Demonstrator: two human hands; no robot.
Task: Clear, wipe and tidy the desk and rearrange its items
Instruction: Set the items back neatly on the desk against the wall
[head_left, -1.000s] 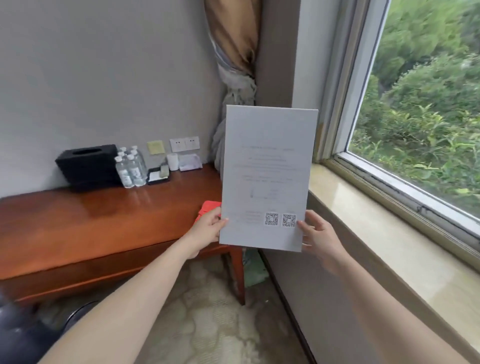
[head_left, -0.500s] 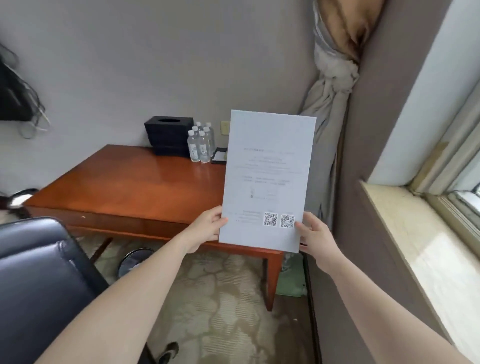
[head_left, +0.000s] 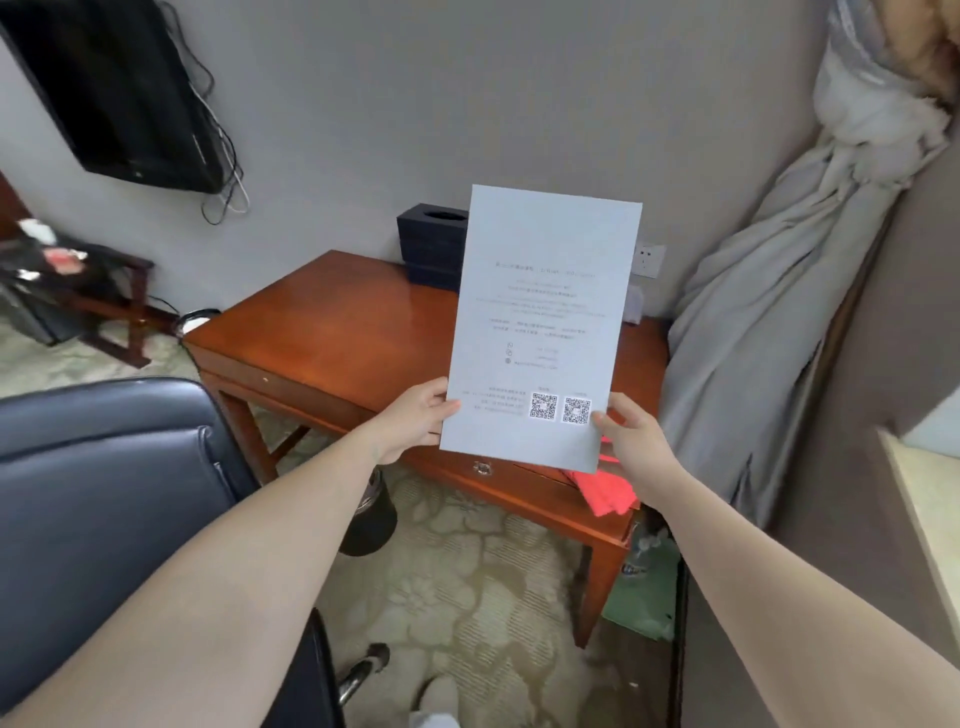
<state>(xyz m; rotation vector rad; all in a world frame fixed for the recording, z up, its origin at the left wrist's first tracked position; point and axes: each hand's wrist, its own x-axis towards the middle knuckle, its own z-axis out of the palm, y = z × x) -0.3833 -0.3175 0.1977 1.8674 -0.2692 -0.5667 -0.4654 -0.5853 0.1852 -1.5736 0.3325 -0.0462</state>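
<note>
I hold a pale grey printed card (head_left: 545, 322) with two QR codes upright in front of me, above the wooden desk (head_left: 353, 332). My left hand (head_left: 415, 415) pinches its lower left edge. My right hand (head_left: 631, 439) pinches its lower right corner. A red cloth (head_left: 608, 491) lies on the desk's near right corner, partly behind the card. A black tissue box (head_left: 431, 244) stands at the back of the desk, half hidden by the card.
A dark blue leather chair (head_left: 104, 499) stands at the left, near the desk. A black bin (head_left: 371, 519) sits under the desk. A wall TV (head_left: 114, 88) hangs upper left, tied curtains (head_left: 779, 312) hang at the right, and a wall socket (head_left: 649, 260) shows behind the card.
My view has swung left and down: the window is gone, the chair and TV have come in. The card stays upright in both hands, and now hides the water bottles.
</note>
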